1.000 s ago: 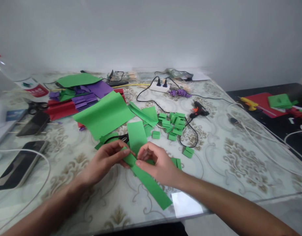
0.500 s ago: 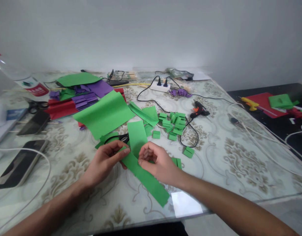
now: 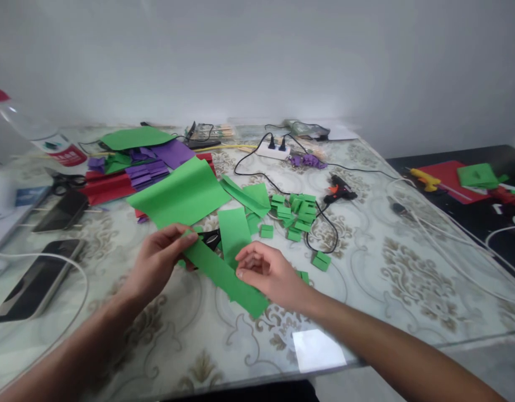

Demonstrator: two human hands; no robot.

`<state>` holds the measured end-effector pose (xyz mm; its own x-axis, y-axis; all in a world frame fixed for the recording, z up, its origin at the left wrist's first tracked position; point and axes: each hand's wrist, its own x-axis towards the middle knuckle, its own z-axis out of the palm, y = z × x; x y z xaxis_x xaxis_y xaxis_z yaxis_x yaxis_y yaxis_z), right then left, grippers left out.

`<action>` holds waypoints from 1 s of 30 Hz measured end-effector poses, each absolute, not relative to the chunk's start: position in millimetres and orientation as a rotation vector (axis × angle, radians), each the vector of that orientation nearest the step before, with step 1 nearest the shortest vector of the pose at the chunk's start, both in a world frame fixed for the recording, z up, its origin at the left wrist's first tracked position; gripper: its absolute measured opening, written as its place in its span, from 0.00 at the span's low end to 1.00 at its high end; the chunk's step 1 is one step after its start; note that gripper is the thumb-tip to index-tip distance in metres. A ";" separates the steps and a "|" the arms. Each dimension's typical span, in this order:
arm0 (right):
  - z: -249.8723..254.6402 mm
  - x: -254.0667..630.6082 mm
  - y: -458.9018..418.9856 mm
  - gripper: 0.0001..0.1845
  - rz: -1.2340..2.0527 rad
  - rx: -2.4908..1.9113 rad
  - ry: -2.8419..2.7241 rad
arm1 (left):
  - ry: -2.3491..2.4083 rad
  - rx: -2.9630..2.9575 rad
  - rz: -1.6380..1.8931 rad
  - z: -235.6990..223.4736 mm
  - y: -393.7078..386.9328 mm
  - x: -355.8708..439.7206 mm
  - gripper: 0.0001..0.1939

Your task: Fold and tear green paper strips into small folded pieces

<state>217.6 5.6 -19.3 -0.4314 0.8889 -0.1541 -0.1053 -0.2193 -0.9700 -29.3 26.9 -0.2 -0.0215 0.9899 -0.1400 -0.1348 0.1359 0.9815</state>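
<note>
My left hand (image 3: 159, 259) pinches the upper left end of a long green paper strip (image 3: 226, 282) between thumb and fingers. The strip slants down to the right, its far end raised towards me. At its upper edge my right hand (image 3: 274, 274) has curled fingers, with the thumb tip against the paper. A second green strip (image 3: 234, 231) lies behind, partly covered by the held one. Black-handled scissors (image 3: 211, 239) lie beside my left hand, partly hidden. Small folded green paper pieces (image 3: 301, 209) are heaped beyond my right hand.
Green sheet (image 3: 182, 192), purple paper (image 3: 146, 173) and red paper (image 3: 110, 187) lie at back left. A phone (image 3: 35, 282), another phone (image 3: 60, 212) and a bottle (image 3: 58, 148) stand left. A glue gun (image 3: 340, 190) and power strip (image 3: 273, 149) trail cables.
My left hand has moved left and slightly up, drawing the green strip along past my right hand. The strip's lower end has shifted up and left. My right hand has stayed nearly still.
</note>
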 end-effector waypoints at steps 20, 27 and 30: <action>-12.7 214.6 1.1 0.13 1.731 -1.000 -1.319 | 1.065 1.214 0.836 -5.1 2.7 -1.5 0.11; -14.3 218.1 4.9 0.14 1.752 -1.001 -1.277 | 1.186 0.967 1.182 -8.1 13.1 -12.6 0.08; -15.3 219.5 6.4 0.15 1.793 -0.982 -1.247 | 1.236 0.895 1.322 -3.2 23.2 -21.1 0.06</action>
